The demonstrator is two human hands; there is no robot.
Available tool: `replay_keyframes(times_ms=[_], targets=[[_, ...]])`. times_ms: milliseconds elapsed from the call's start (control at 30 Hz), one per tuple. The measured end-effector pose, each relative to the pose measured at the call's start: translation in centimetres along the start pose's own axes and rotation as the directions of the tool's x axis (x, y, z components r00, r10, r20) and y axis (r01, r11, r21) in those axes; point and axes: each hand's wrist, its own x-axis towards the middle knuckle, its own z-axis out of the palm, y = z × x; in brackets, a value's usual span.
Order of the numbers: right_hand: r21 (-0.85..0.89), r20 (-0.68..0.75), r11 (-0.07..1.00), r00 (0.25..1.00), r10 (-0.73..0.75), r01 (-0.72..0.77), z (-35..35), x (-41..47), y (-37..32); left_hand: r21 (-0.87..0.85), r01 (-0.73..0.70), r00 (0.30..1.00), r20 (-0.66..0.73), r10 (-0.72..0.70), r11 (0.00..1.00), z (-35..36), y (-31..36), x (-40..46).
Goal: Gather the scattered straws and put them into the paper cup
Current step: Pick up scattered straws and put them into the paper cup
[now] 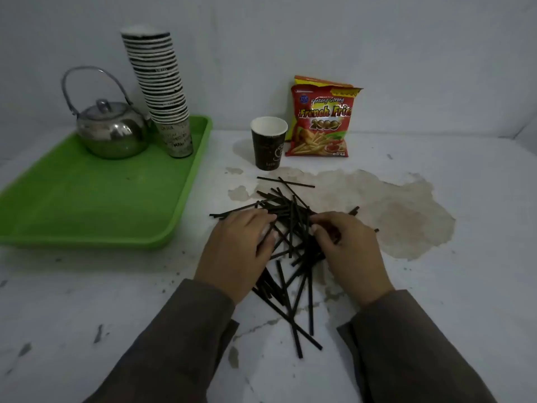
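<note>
Several thin black straws [290,228] lie in a loose, crossed heap in the middle of the white table. A dark brown paper cup [268,144] stands upright and empty behind the heap. My left hand [236,251] rests palm down on the heap's left side, fingers spread over some straws. My right hand [348,251] lies on the right side, its fingertips curled onto straws near the heap's middle. Whether either hand actually grips a straw is not clear. Part of the heap is hidden under both hands.
A green tray [87,210] at the left carries a steel teapot [112,132] and a tall stack of paper cups [162,91]. A red snack bag [321,120] leans on the wall beside the cup. A brownish stain [406,210] marks the table at right.
</note>
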Motion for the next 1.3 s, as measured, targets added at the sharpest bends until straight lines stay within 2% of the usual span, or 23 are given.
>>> replay_keyframes(times_ms=[100,200,333,433,567,800,900,967,1033,1100,1200,1300], targets=[[0.033,-0.023,0.995,0.995,0.094,-0.093,0.5,1.1,-0.1,0.018,0.063,0.998,-0.009,-0.063,0.998,0.7,0.2,0.4],[-0.092,-0.032,0.980,0.985,0.172,-0.174,1.3,3.2,-0.8,0.043,0.117,0.992,0.036,-0.119,0.992,1.3,0.4,0.7],[-0.264,-0.037,0.946,0.982,0.187,-0.190,2.4,4.3,-1.9,0.050,0.131,0.990,0.041,-0.133,0.990,1.6,0.3,0.7],[-0.355,0.010,0.922,0.986,0.168,-0.154,3.3,3.5,-2.0,0.057,0.126,0.991,0.045,-0.129,0.990,1.7,0.0,0.6],[-0.342,0.012,0.927,0.986,0.164,-0.150,3.5,3.1,-1.8,0.065,0.125,0.991,0.040,-0.128,0.990,1.8,0.0,0.7],[-0.132,0.016,0.948,0.956,0.294,-0.289,2.1,3.3,-1.3,0.060,0.126,0.991,0.042,-0.129,0.990,1.7,0.0,0.6],[0.059,0.005,0.941,0.942,0.335,-0.334,1.2,3.3,-0.9,0.064,0.114,0.993,0.030,-0.116,0.991,1.6,0.2,0.6],[0.281,-0.003,0.886,0.923,0.386,-0.370,0.3,3.4,-0.9,0.067,0.108,0.994,0.002,-0.109,0.992,1.6,0.4,0.6],[0.513,0.053,0.756,0.894,0.445,-0.407,-0.7,3.5,-1.0,0.061,0.115,0.993,-0.023,-0.114,0.991,1.6,0.6,0.7],[0.662,0.157,0.613,0.879,0.450,-0.431,-1.3,3.4,-1.1,0.058,0.134,0.991,-0.027,-0.133,0.989,1.6,1.0,1.1],[0.707,0.256,0.542,0.878,0.404,-0.455,-1.4,3.4,-1.1,0.100,0.161,0.987,-0.017,-0.160,0.982,1.9,1.7,1.7],[0.727,0.266,0.522,0.884,0.383,-0.445,-1.1,3.4,-0.8,0.140,0.183,0.982,0.025,-0.188,0.973,2.2,2.0,2.0]])
